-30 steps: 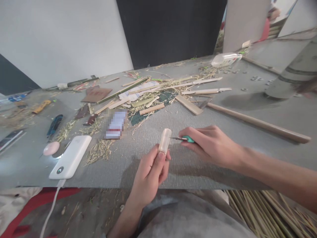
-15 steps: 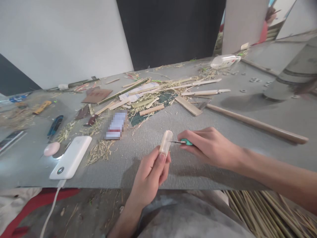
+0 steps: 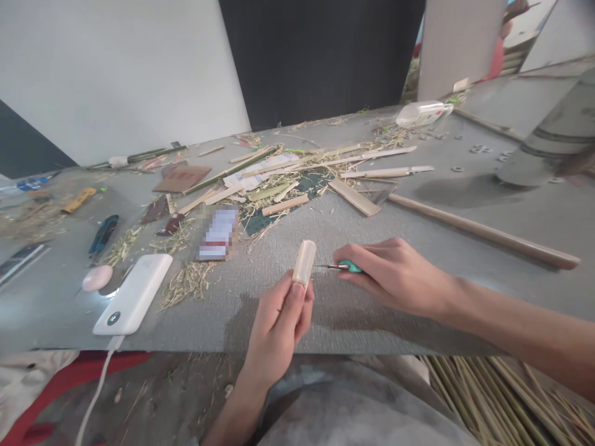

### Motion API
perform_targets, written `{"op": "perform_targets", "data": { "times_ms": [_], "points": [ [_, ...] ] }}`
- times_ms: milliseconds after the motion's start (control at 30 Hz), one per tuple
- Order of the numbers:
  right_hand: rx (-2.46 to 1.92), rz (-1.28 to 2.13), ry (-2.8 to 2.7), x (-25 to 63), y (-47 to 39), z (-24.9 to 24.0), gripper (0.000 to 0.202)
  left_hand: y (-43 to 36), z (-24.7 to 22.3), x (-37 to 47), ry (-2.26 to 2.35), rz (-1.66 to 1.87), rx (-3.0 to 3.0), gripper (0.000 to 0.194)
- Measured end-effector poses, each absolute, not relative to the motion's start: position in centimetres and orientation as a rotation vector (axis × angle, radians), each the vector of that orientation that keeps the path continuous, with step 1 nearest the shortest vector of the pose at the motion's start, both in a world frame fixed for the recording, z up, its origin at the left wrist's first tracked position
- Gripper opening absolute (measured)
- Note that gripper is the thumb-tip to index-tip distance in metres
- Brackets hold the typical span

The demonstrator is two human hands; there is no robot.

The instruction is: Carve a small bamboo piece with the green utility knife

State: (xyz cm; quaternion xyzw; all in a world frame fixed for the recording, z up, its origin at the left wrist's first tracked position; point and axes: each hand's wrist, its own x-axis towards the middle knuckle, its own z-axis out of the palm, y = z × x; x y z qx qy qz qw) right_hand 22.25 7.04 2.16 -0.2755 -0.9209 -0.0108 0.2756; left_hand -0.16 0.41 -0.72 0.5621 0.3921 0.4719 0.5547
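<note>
A short pale piece of bamboo stands tilted in my left hand, its lower end pinched between thumb and fingers. To its right, my right hand is closed round the green handle of a thin pointed tool. The tool's metal tip points left at the bamboo piece, with a small gap between them. Both hands are above the front part of the grey table.
Bamboo strips and shavings lie across the table's middle. A white power bank with a cable, a blue-black cutter and a card are at left. A long stick and a grey cylinder stand out at right.
My left hand has moved slightly left with the bamboo piece, away from the tool's tip. My right hand has hardly moved.
</note>
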Motion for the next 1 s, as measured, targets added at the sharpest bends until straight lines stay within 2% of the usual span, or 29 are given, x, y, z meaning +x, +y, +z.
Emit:
{"op": "perform_targets", "data": {
  "times_ms": [1000],
  "points": [
    [-0.672, 0.034, -2.508, 22.45, 7.11, 1.94, 0.026, 0.44, -0.99, -0.51, 0.999, 1.076, 1.424, 0.051]
  ]
}}
